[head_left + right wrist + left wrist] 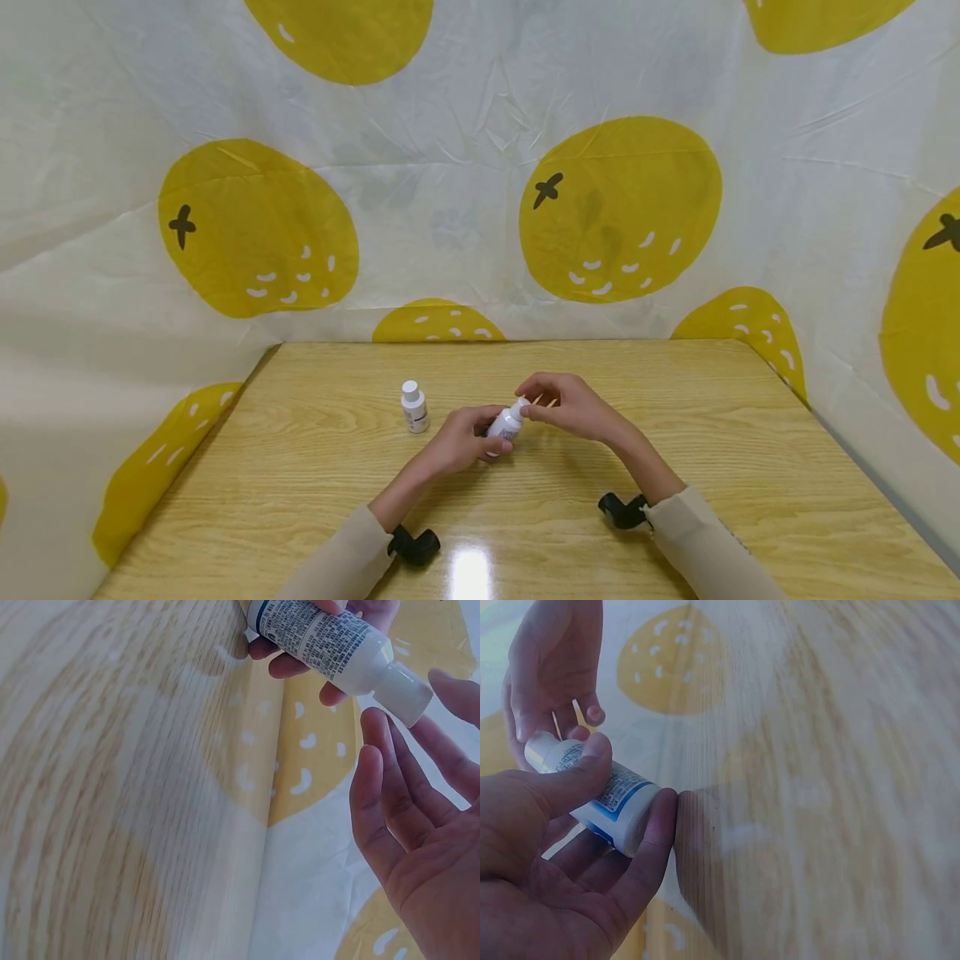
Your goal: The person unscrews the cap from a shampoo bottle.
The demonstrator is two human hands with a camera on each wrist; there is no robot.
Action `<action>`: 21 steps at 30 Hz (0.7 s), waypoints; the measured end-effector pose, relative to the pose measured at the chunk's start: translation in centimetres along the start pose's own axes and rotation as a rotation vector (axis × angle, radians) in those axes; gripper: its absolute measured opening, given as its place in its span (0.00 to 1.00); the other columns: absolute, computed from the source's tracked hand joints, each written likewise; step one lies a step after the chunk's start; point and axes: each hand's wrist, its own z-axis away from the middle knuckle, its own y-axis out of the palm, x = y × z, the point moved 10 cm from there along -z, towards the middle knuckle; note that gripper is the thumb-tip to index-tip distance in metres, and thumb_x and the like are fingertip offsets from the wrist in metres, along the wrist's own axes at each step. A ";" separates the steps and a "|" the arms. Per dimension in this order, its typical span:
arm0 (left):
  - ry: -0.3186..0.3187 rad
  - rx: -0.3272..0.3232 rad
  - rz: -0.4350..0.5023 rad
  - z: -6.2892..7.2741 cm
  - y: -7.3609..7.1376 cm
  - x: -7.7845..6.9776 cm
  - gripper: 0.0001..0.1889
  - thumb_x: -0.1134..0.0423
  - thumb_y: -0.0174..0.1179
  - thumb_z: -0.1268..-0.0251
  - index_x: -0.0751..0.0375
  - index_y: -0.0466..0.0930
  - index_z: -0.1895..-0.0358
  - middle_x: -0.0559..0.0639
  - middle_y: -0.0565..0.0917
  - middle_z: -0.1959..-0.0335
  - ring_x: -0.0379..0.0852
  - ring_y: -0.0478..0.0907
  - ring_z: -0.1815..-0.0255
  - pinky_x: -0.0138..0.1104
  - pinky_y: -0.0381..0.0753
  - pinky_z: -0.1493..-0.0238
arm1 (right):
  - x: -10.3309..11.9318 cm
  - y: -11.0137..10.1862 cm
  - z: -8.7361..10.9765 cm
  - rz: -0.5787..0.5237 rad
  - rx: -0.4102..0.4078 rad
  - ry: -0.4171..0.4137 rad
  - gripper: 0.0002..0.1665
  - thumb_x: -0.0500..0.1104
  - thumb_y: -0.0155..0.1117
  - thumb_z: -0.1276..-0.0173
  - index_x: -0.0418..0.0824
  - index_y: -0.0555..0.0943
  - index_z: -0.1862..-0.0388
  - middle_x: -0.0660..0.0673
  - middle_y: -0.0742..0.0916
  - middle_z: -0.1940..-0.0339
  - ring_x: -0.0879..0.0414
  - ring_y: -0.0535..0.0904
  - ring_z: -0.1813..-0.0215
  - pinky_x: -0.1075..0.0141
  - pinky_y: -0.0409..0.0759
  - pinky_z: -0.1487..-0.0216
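Note:
A small white bottle with printed label and blue band is tilted above the table, its white cap on the neck. My left hand grips the bottle's body, thumb over the label and fingers around the underside and base. By the cap is my right hand, fingers spread and loosely bent; its index finger meets the cap's edge in the right wrist view, while a small gap shows at the thumb. A second white bottle, capped, stands upright on the table to the left of my left hand.
The wooden table reaches back to a white curtain printed with yellow fruit, which also hangs along both sides. A black wrist mount is on the left forearm, another black mount on the right.

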 end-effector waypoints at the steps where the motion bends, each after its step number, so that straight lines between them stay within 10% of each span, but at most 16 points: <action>1: -0.001 -0.001 0.002 0.0 0.0 0.0 0.21 0.65 0.66 0.29 0.52 0.81 0.34 0.59 0.87 0.50 0.45 0.85 0.56 0.43 0.89 0.59 | 0.0 0.0 0.0 0.001 -0.002 0.002 0.19 0.47 0.69 0.27 0.36 0.84 0.45 0.44 0.89 0.56 0.52 0.84 0.60 0.67 0.82 0.59; 21: 0.001 -0.001 -0.001 0.1 0.0 -0.1 0.21 0.65 0.66 0.29 0.52 0.81 0.34 0.59 0.86 0.49 0.46 0.85 0.56 0.44 0.90 0.58 | 0.2 -0.2 0.1 0.009 -0.020 0.007 0.18 0.49 0.68 0.26 0.37 0.85 0.46 0.44 0.89 0.57 0.49 0.84 0.59 0.67 0.81 0.59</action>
